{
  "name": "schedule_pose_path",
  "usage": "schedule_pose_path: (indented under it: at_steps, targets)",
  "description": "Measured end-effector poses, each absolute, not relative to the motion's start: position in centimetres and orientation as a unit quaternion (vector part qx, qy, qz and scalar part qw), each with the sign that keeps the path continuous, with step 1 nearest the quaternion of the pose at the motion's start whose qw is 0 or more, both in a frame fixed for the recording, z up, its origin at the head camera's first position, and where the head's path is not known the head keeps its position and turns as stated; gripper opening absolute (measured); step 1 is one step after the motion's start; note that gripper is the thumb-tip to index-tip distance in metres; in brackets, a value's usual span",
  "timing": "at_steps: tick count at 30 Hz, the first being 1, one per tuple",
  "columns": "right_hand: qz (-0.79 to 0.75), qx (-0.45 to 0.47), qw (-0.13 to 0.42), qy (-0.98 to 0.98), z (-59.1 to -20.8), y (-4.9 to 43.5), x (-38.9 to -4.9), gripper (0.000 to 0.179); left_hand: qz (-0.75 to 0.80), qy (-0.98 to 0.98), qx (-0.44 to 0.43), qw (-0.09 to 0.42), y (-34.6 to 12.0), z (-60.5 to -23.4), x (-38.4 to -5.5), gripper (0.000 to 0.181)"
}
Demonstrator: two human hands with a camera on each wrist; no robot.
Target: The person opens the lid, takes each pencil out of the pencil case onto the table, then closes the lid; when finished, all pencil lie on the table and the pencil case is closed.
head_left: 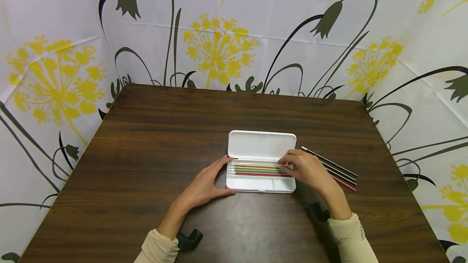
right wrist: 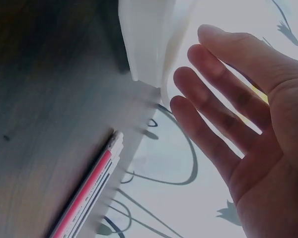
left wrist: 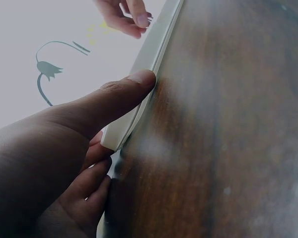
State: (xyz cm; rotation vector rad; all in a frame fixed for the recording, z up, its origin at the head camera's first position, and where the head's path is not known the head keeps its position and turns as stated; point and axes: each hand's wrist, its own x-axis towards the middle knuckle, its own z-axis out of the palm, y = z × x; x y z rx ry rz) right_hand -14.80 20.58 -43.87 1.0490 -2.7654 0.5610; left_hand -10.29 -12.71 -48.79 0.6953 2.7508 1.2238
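Clamps open white rectangular case (head_left: 252, 184) on dark wood-grain worktop (head_left: 164, 141) between thumb (left wrist: 109, 99) and fingers (left wrist: 89, 181) of left hand (head_left: 204, 184); holds right hand (head_left: 308, 169), with fingers slightly bent and apart, over slim coloured pencils (head_left: 256, 169) inside.

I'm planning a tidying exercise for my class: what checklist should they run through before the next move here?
1. Lid open: ok, folded away from the person.
2. White case steadied: ok, left hand grips its left end.
3. Pencils inside lined up: ok, side by side, lengthwise.
4. Loose pencils put away: not ok, they lie on the table, right of the case.
5. Right hand holding a pencil: cannot tell; its fingertips are partly hidden.
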Motion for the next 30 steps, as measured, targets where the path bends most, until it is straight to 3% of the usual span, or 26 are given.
schedule_pose_path:
  at_steps: [14,30]
  targets:
    - [0.157,0.339,0.032,-0.927,-44.31,20.01,-14.27,0.020,0.390,0.893,0.222,0.032,-12.72,-48.71,-10.33,0.093]
    - [0.150,0.357,0.067,-0.919,-44.89,19.80,-14.30,0.022,0.392,0.893,0.218,0.040,-12.63,-48.74,-10.32,0.093]
